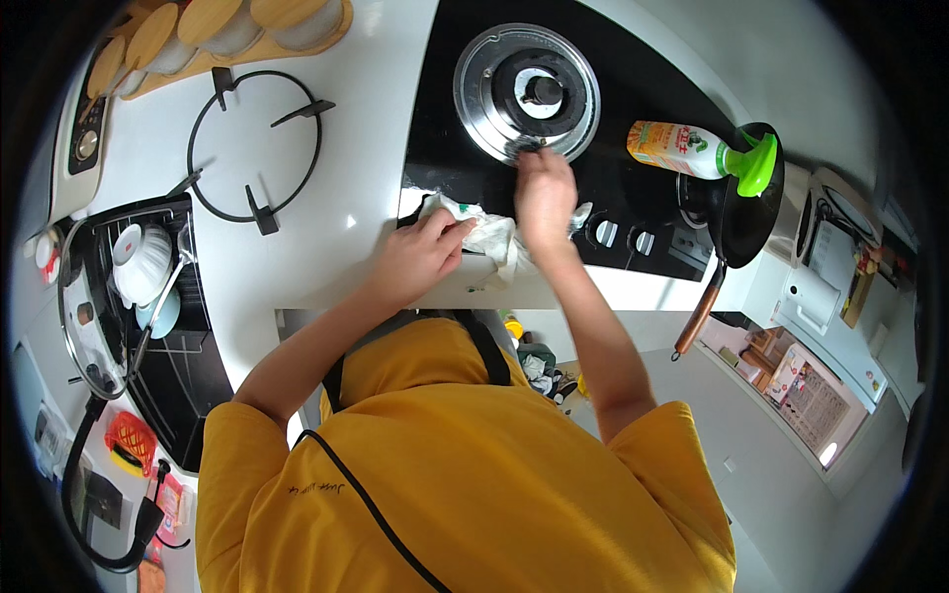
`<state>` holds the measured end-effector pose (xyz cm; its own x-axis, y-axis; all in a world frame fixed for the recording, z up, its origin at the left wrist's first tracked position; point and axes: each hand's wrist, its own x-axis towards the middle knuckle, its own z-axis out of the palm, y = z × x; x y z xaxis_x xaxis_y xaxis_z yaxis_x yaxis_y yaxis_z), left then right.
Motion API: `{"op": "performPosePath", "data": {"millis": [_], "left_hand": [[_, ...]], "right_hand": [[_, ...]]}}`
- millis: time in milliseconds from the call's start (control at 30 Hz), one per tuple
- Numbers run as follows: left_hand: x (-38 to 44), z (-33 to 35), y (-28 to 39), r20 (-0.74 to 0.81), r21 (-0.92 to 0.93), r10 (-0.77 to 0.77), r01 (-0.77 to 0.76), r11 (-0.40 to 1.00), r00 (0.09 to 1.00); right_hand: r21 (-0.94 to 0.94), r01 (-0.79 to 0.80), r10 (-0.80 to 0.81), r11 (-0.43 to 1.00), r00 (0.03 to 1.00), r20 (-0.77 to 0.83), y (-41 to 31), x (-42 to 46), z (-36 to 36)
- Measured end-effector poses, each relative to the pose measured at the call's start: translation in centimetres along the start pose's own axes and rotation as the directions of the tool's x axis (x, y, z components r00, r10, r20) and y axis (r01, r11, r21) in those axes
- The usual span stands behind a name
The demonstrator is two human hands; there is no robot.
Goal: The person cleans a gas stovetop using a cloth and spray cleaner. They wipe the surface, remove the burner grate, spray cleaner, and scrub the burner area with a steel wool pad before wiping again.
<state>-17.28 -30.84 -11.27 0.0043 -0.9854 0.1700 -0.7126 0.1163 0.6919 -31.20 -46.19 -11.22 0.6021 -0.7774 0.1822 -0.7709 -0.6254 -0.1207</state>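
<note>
My right hand (546,194), a little blurred, presses a dark scouring pad (523,146), which looks like steel wool, to the near rim of the round metal burner (474,96). The burner is set in a black glass gas cooktop (437,44). At the cooktop's front edge my left hand (424,253) has bent fingers on a crumpled white cloth (485,231). Part of the cloth passes behind my right wrist and hangs over the counter edge. Two control knobs (606,233) lie to the right of the cloth.
A spray bottle (678,148) with a green trigger lies on the cooktop, its head over a black wok (749,222). The wok's wooden handle (700,315) juts past the counter. A pan support (320,148) rests on the white counter, left. Beyond are a sink (185,385) and lidded jars (215,33).
</note>
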Motion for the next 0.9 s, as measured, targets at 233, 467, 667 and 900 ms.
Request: {"op": "performPosePath", "data": {"millis": [233, 467, 667, 900], "left_hand": [[0.1, 0.3, -0.3, 0.017, -0.024, -0.002, 0.002, 1.0, 1.0], [0.2, 0.1, -0.8, 0.017, -0.073, 0.032, -0.03, 0.997, 0.999], [0.3, 0.4, -0.9, 0.029, -0.076, 0.034, -0.031, 0.997, 0.999], [0.2, 0.1, -1.0, 0.06, -0.115, 0.036, -0.029, 0.993, 0.998]], "right_hand": [[-0.015, -0.066, 0.063, 0.998, 0.988, -0.143, -7.5, 9.0, 3.8], [0.026, 0.0, 0.0, 1.0, 1.0, -0.006, -5.1, 3.4, 1.3], [-0.073, -0.096, 0.085, 0.993, 0.985, -0.15, -7.2, 10.7, 4.4], [-0.091, 0.003, -0.003, 0.996, 1.0, 0.006, -6.4, 3.0, 1.2]]}}
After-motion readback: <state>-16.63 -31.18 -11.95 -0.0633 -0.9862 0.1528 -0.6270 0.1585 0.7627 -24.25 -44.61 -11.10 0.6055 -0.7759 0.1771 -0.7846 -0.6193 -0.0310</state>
